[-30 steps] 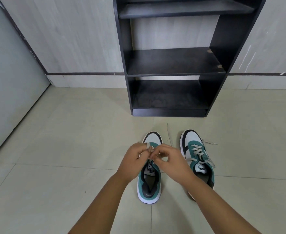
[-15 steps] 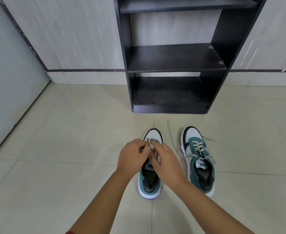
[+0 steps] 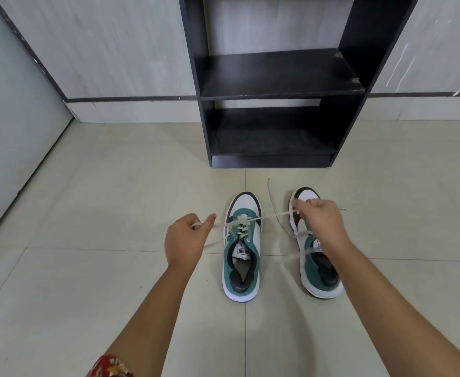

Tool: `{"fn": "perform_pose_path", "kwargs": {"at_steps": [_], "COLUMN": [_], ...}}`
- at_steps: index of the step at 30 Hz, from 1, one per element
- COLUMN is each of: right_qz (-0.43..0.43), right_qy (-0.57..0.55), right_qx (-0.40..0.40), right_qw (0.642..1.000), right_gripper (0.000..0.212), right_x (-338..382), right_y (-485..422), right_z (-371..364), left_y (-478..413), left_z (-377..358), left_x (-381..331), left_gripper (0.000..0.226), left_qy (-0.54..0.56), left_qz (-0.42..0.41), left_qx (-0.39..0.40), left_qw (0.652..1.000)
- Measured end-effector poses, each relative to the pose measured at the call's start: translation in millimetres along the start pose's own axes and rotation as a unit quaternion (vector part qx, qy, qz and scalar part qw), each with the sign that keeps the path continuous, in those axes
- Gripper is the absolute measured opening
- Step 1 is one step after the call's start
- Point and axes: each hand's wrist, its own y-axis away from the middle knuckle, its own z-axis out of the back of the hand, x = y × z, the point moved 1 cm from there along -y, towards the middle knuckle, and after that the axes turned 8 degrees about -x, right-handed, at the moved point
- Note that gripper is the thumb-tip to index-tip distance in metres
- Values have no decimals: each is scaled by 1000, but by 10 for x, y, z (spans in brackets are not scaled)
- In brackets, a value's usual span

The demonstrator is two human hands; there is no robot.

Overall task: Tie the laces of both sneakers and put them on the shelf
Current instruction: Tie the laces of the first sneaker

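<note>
Head view: left hand (image 3: 184, 240) and right hand (image 3: 322, 221) each pinch a lace end (image 3: 272, 215), stretched apart over the left sneaker (image 3: 241, 257) at frame centre, right sneaker (image 3: 318, 270) beside it, below the shelf (image 3: 277, 74).

Glossy pale floor tiles (image 3: 87, 268), matt black wooden shelf unit (image 3: 277, 74) – chipped edges – flat cream cloth laces (image 3: 272, 215).

1 head-worn view, steeply down and forward (wide-angle), close above tiled floor (image 3: 87, 268).
</note>
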Motion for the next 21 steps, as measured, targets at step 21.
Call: {"fn": "perform_pose_path", "kwargs": {"at_steps": [21], "right_qz": [156], "right_qy": [541], "right_qx": [191], "right_qw": [804], "right_gripper": [56], "right_x": [-39], "right_y": [326], "right_z": [-332], "left_y": [140], "left_z": [-325], "left_x": [238], "left_gripper": [18], "left_qy": [-46], "left_qz": [-150], "left_qx": [148], "left_qw": [977]}}
